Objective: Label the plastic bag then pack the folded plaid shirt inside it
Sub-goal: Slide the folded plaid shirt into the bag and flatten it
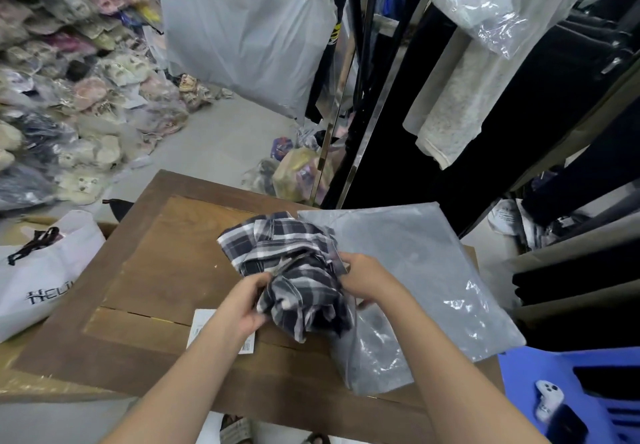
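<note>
- Navy-and-white plaid cotton shirt (291, 270), crumpled, lies on the brown wooden surface (166, 263), overlapping a grey glossy plastic bag (415, 270).
- Left hand (249, 305) and right hand (367, 277) pinch its folds from either side.

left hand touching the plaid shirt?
Touching. The head view shows the left hand with its fingers closed on the bunched edge of the plaid shirt, no gap; the right hand grips the other side.

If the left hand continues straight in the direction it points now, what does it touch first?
The left hand points up and right, and already grips the plaid shirt. So it would push further into the shirt first; behind that probably the right hand, though depth is unclear.
</note>
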